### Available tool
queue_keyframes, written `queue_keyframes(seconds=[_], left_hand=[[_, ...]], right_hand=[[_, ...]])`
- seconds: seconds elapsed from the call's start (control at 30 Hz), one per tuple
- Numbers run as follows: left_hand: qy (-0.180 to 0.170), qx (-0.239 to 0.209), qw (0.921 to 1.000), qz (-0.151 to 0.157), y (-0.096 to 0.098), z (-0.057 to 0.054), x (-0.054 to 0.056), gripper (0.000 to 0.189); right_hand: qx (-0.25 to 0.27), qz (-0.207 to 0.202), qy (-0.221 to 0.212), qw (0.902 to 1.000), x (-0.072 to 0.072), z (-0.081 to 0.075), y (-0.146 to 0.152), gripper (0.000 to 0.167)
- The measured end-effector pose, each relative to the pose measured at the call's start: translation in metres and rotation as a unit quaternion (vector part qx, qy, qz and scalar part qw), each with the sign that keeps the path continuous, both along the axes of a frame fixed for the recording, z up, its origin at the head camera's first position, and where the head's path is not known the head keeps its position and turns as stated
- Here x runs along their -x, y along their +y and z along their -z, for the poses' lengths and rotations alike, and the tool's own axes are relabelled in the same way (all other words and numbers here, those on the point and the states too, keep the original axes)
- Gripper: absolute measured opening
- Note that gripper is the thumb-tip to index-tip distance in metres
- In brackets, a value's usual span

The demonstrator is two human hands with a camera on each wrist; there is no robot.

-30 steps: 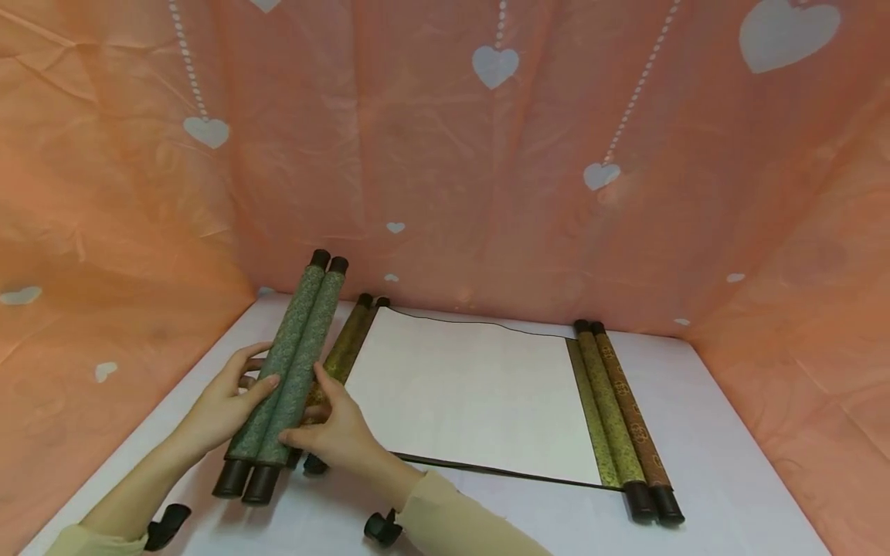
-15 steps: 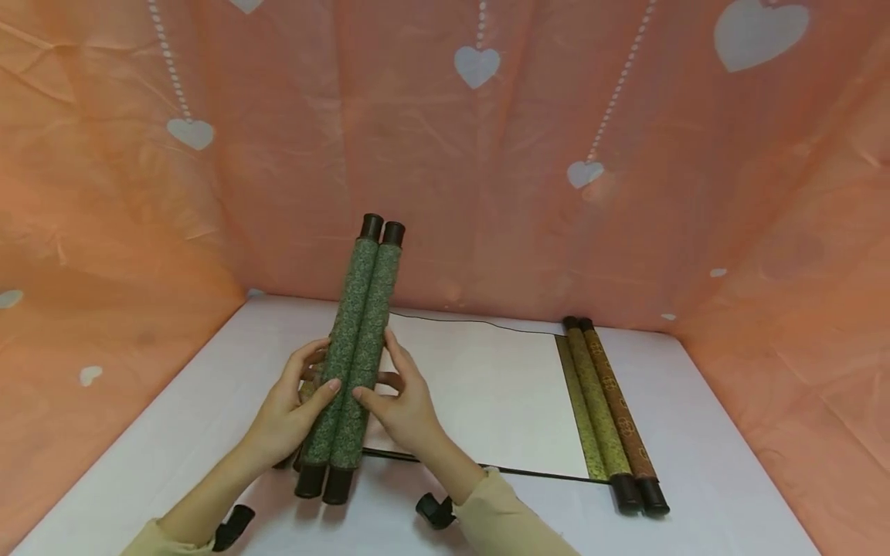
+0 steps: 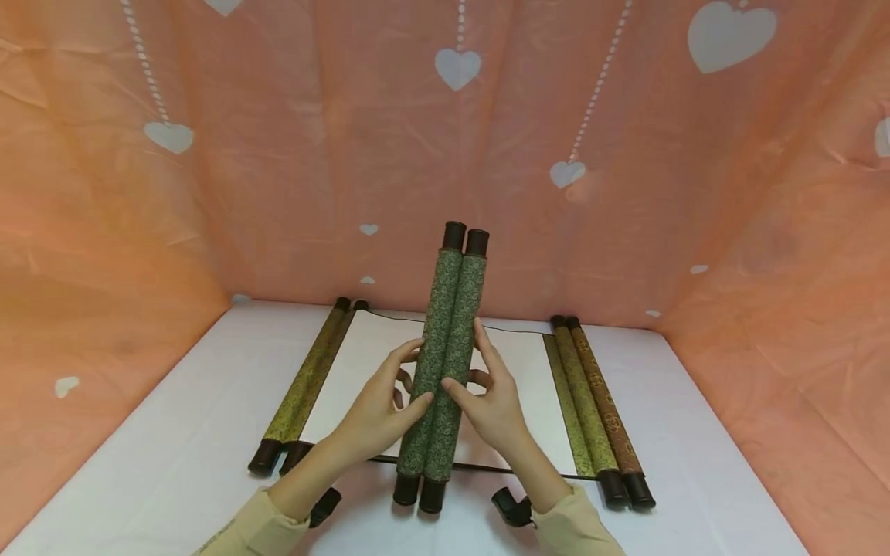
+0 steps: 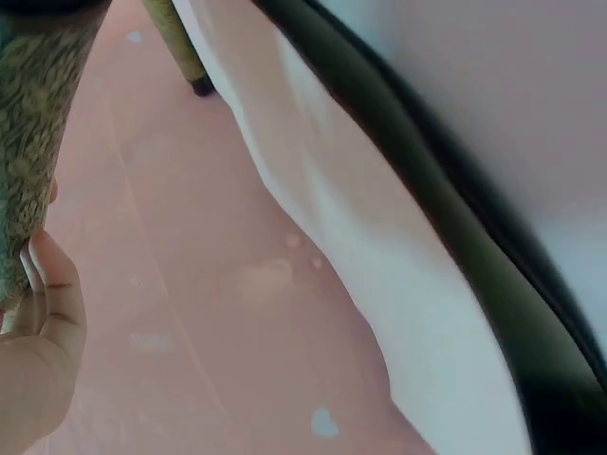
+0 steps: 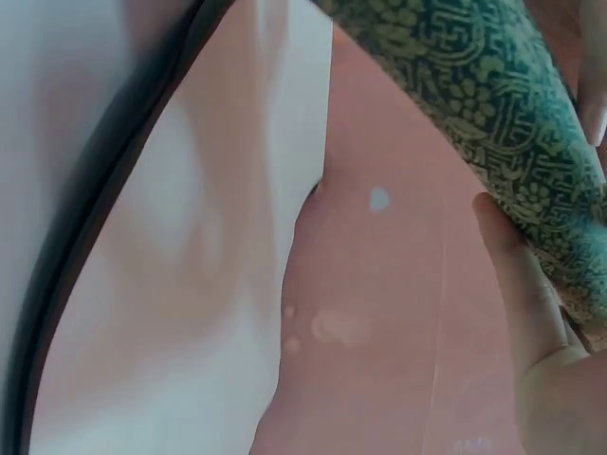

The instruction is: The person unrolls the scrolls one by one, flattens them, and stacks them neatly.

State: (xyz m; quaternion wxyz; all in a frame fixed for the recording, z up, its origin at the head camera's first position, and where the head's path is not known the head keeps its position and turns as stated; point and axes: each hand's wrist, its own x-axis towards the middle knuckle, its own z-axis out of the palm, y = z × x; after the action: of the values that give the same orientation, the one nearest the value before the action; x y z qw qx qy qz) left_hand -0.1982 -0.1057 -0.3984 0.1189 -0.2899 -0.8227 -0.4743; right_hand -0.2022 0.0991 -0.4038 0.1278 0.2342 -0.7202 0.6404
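Both hands hold up a green patterned scroll (image 3: 441, 363), its two rolls side by side with black end knobs, tilted with the far end higher. My left hand (image 3: 389, 401) grips the left roll, thumb on top and fingers behind. On the right roll, my right hand (image 3: 490, 398) grips the same way. Underneath lies a spread scroll with a blank white sheet (image 3: 521, 394) and yellow-green rolls (image 3: 306, 378) at its left side. In the right wrist view the green scroll (image 5: 503, 114) shows a woven flower and key pattern.
At the sheet's right end lie a yellow-green roll (image 3: 587, 394) and a brown patterned roll (image 3: 608, 398) close together. The white tabletop (image 3: 709, 448) meets an orange cloth backdrop (image 3: 334, 170) with white hearts at back and sides.
Both hands have carried the green scroll rightward from over the left rolls to over the white sheet. It stands slightly steeper than before. The view has shifted a little.
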Motion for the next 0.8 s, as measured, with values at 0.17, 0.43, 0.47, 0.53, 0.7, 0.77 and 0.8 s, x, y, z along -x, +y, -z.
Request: queue_keyframes(seconds=[0.17, 0.43, 0.47, 0.53, 0.7, 0.77, 0.8], left_hand=[[0.049, -0.006, 0.9988, 0.0, 0.027, 0.003, 0.011, 0.075], [0.068, -0.026, 0.997, -0.024, 0.051, 0.006, 0.023, 0.078], [0.065, -0.03, 0.9971, -0.023, 0.051, 0.005, 0.023, 0.078], [0.058, -0.042, 0.9973, -0.018, 0.05, 0.004, 0.023, 0.078], [0.054, -0.044, 0.9975, -0.006, 0.043, 0.001, 0.024, 0.079], [0.056, -0.035, 0.9978, -0.005, 0.041, 0.001, 0.023, 0.08], [0.055, -0.032, 0.9979, -0.004, 0.04, 0.002, 0.023, 0.081]], right_hand=[[-0.012, 0.029, 0.003, 0.9995, -0.001, 0.002, 0.022, 0.091], [-0.026, 0.075, -0.002, 0.9969, 0.006, 0.002, 0.036, 0.078], [-0.027, 0.073, -0.003, 0.997, 0.006, 0.002, 0.037, 0.078], [-0.025, 0.068, -0.003, 0.9974, 0.007, 0.001, 0.037, 0.078], [-0.012, 0.053, -0.002, 0.9985, 0.008, 0.0, 0.037, 0.079], [-0.01, 0.051, -0.008, 0.9986, 0.008, 0.001, 0.037, 0.079], [-0.013, 0.051, -0.009, 0.9986, 0.008, 0.001, 0.036, 0.079]])
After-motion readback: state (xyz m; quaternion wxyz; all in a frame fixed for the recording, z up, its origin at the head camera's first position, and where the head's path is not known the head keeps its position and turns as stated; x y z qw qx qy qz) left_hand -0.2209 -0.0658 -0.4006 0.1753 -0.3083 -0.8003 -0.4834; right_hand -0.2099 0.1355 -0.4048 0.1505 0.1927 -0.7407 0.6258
